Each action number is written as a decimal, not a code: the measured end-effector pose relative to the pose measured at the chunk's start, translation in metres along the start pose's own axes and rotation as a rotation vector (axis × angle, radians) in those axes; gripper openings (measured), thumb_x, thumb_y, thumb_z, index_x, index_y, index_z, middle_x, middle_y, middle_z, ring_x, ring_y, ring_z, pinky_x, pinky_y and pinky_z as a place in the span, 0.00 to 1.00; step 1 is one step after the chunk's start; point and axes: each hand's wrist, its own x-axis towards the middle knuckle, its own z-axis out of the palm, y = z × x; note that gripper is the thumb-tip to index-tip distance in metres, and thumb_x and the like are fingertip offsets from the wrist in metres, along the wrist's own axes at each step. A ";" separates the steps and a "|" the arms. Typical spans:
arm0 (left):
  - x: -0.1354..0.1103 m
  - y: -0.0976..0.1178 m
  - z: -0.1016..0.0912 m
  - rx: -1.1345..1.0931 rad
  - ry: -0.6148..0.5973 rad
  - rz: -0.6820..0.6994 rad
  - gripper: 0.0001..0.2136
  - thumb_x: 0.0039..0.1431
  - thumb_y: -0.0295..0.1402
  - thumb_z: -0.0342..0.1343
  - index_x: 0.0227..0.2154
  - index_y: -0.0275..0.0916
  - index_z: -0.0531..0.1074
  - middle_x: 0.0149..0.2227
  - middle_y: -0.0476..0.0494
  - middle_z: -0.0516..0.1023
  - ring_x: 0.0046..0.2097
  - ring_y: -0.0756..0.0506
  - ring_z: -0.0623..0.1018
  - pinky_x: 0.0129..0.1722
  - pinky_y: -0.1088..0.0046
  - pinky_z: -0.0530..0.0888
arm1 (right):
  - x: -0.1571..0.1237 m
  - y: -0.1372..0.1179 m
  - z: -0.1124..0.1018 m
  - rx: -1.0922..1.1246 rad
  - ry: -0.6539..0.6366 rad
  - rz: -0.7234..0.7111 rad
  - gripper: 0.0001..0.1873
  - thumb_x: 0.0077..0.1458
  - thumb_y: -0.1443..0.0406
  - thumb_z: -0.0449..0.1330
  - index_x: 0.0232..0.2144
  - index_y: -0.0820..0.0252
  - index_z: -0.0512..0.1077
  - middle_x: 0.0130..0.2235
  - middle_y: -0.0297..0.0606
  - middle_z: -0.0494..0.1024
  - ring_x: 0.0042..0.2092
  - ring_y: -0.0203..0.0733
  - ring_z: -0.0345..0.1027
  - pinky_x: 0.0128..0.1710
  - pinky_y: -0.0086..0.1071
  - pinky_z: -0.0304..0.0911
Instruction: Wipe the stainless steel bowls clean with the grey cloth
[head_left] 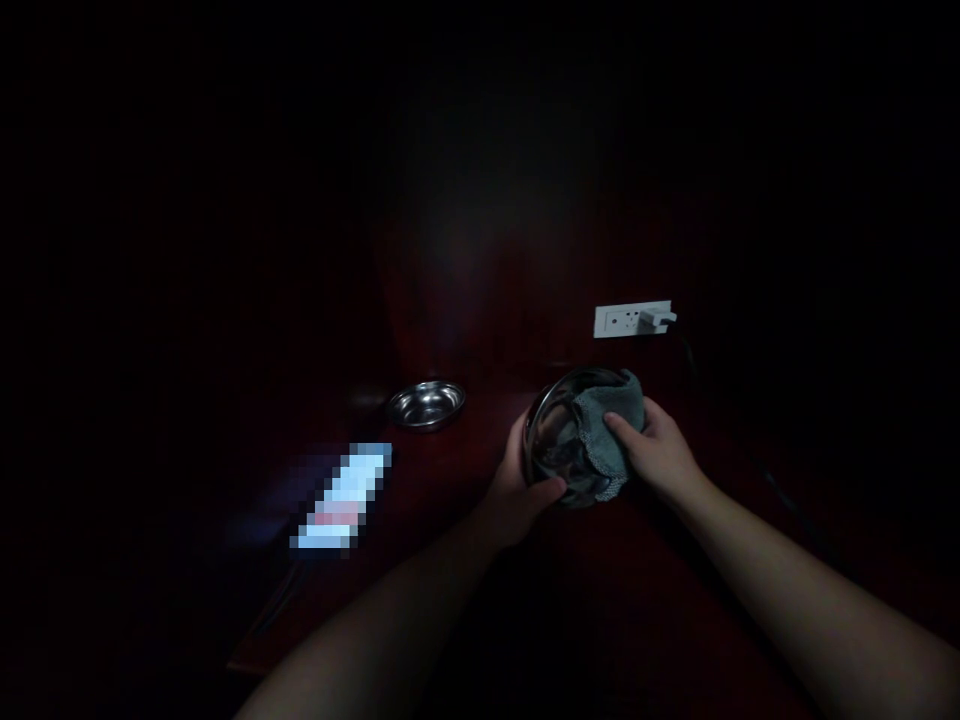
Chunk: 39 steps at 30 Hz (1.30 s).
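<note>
My left hand [523,492] grips the left rim of a shiny metal bowl [551,435], its thumb over the edge inside. The bowl is tilted, with its opening facing me. On the bowl's right side, my right hand [652,445] pinches a grey-green cloth [609,425] over the rim, thumb on the inner side. The cloth covers the right part of the bowl's inside. Fingers of both hands behind the bowl are hidden.
A shallow metal dish [427,405] sits on the dark red table [450,470] to the left. Nearer me lies a lit, pixelated screen [345,500]. A white wall socket [619,320] with a plugged-in adapter [658,318] and cable is behind, at right. The surroundings are very dark.
</note>
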 end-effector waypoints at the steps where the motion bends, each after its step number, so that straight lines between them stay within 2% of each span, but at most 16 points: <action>1: 0.001 -0.002 0.000 -0.007 0.001 0.002 0.40 0.45 0.35 0.64 0.60 0.40 0.52 0.64 0.35 0.57 0.64 0.36 0.58 0.62 0.58 0.56 | -0.001 0.000 0.002 0.065 0.006 0.044 0.18 0.44 0.56 0.64 0.37 0.58 0.69 0.34 0.39 0.77 0.33 0.46 0.71 0.33 0.40 0.68; 4: 0.002 -0.011 -0.002 -0.007 -0.014 -0.024 0.38 0.46 0.32 0.63 0.60 0.40 0.51 0.63 0.35 0.58 0.63 0.37 0.59 0.61 0.57 0.56 | -0.003 0.000 0.006 0.209 0.059 0.186 0.18 0.41 0.59 0.65 0.35 0.58 0.68 0.33 0.40 0.77 0.32 0.46 0.72 0.31 0.40 0.69; 6: 0.002 -0.015 -0.003 0.014 -0.022 -0.058 0.39 0.45 0.30 0.63 0.60 0.39 0.50 0.63 0.35 0.58 0.64 0.37 0.59 0.61 0.57 0.56 | -0.004 0.001 0.006 0.189 0.127 0.204 0.17 0.40 0.60 0.65 0.33 0.58 0.67 0.32 0.39 0.76 0.30 0.45 0.71 0.29 0.39 0.68; 10: 0.000 -0.018 -0.005 0.053 -0.024 -0.108 0.40 0.44 0.26 0.62 0.60 0.39 0.49 0.62 0.35 0.60 0.63 0.36 0.59 0.61 0.56 0.56 | -0.003 0.001 0.000 -0.110 0.280 0.042 0.16 0.41 0.58 0.65 0.30 0.57 0.64 0.29 0.35 0.72 0.28 0.42 0.66 0.26 0.36 0.63; 13: 0.000 -0.018 -0.007 0.054 -0.032 -0.106 0.40 0.44 0.24 0.61 0.60 0.38 0.49 0.61 0.34 0.61 0.63 0.36 0.60 0.61 0.57 0.57 | -0.005 -0.003 -0.005 -0.256 0.321 -0.055 0.12 0.44 0.59 0.62 0.27 0.56 0.62 0.26 0.32 0.67 0.27 0.40 0.61 0.25 0.34 0.58; 16: 0.000 -0.021 -0.010 0.039 -0.038 -0.121 0.40 0.42 0.23 0.60 0.59 0.39 0.50 0.60 0.35 0.62 0.62 0.36 0.61 0.60 0.57 0.58 | -0.008 -0.009 -0.008 -0.242 0.310 -0.135 0.05 0.47 0.65 0.54 0.25 0.55 0.59 0.25 0.31 0.62 0.27 0.39 0.57 0.26 0.33 0.54; 19: 0.000 -0.026 -0.013 0.023 -0.026 -0.154 0.40 0.41 0.23 0.61 0.59 0.40 0.52 0.59 0.36 0.64 0.61 0.35 0.62 0.59 0.56 0.59 | -0.009 -0.011 -0.010 -0.183 0.271 -0.181 0.03 0.46 0.68 0.49 0.24 0.55 0.57 0.24 0.32 0.60 0.28 0.40 0.55 0.26 0.33 0.52; 25: 0.000 -0.027 -0.013 0.050 0.007 -0.087 0.38 0.40 0.24 0.60 0.57 0.39 0.55 0.57 0.38 0.66 0.60 0.35 0.64 0.58 0.54 0.59 | -0.008 -0.006 -0.008 -0.228 0.280 -0.189 0.04 0.42 0.67 0.52 0.26 0.56 0.59 0.25 0.30 0.62 0.27 0.38 0.55 0.25 0.32 0.52; 30: -0.001 -0.017 -0.011 0.192 0.020 0.023 0.35 0.46 0.26 0.58 0.59 0.39 0.53 0.59 0.39 0.64 0.61 0.37 0.62 0.60 0.57 0.58 | -0.007 -0.005 -0.005 -0.265 0.219 -0.149 0.10 0.41 0.67 0.56 0.31 0.56 0.62 0.26 0.29 0.65 0.23 0.35 0.56 0.22 0.30 0.54; 32: -0.001 -0.016 -0.011 0.217 0.007 0.037 0.36 0.46 0.27 0.58 0.59 0.39 0.52 0.60 0.38 0.63 0.61 0.37 0.62 0.60 0.57 0.58 | -0.007 -0.006 -0.003 -0.217 0.204 -0.118 0.11 0.41 0.67 0.56 0.32 0.56 0.63 0.26 0.30 0.67 0.23 0.35 0.57 0.21 0.30 0.55; 36: -0.001 -0.017 -0.012 0.219 -0.008 0.024 0.36 0.47 0.28 0.58 0.60 0.39 0.51 0.60 0.37 0.63 0.61 0.36 0.61 0.60 0.55 0.58 | -0.006 -0.009 -0.001 -0.032 0.199 0.048 0.10 0.39 0.67 0.57 0.29 0.57 0.63 0.23 0.30 0.66 0.21 0.36 0.59 0.18 0.29 0.55; 39: -0.001 -0.018 -0.012 0.211 -0.058 0.016 0.37 0.48 0.29 0.59 0.61 0.38 0.49 0.60 0.36 0.62 0.62 0.35 0.61 0.60 0.55 0.58 | -0.007 -0.012 0.000 0.011 0.229 0.076 0.09 0.38 0.67 0.57 0.27 0.57 0.63 0.22 0.29 0.66 0.22 0.35 0.60 0.18 0.28 0.55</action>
